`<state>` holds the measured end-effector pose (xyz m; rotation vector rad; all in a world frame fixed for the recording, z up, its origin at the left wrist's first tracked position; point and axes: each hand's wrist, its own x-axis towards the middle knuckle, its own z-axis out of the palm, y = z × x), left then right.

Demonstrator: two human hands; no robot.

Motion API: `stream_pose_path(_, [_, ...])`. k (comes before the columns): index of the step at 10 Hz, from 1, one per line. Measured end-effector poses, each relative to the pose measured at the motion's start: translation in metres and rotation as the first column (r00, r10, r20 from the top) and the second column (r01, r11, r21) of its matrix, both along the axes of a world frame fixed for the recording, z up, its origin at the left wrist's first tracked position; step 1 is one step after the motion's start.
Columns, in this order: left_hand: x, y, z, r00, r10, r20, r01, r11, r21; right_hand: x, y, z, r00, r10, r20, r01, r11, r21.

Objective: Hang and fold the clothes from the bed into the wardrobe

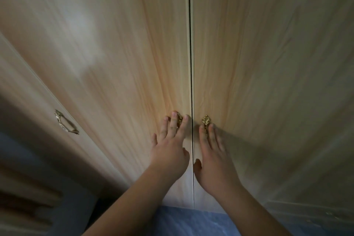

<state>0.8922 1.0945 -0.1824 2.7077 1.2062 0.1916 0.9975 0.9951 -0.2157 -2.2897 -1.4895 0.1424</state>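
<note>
Fingers (173, 122) of the left hand (169, 151) and right hand (214, 161) lie straight, spread over the gold handles (206, 120) of the closed wardrobe doors (134, 53), gripping nothing.

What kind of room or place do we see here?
Probably a bedroom, right in front of a wardrobe: tall wooden doors meeting at a narrow gap, ornate gold handles, and a blue floor below.

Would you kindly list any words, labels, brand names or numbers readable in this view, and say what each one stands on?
None: no readable text anywhere in this view.
The wardrobe doors show only wood grain.
The gold handles carry leaf ornament, no lettering.
The third handle, far left, is blurred; no marks can be made out.
</note>
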Motion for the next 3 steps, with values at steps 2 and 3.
stream_pose_path(2, [-0.040, -0.014, 0.011, 0.995, -0.039, -0.090, 0.036, 0.998, -0.044, -0.014, -0.029, 0.024, 0.999, -0.043, -0.005, 0.043, 0.998, -0.038])
stream_pose_path(3, [-0.076, -0.039, 0.015, 0.989, -0.058, -0.139, 0.057, 0.998, -0.011, -0.043, -0.058, 0.032, 0.997, -0.070, 0.044, 0.071, 0.997, -0.028])
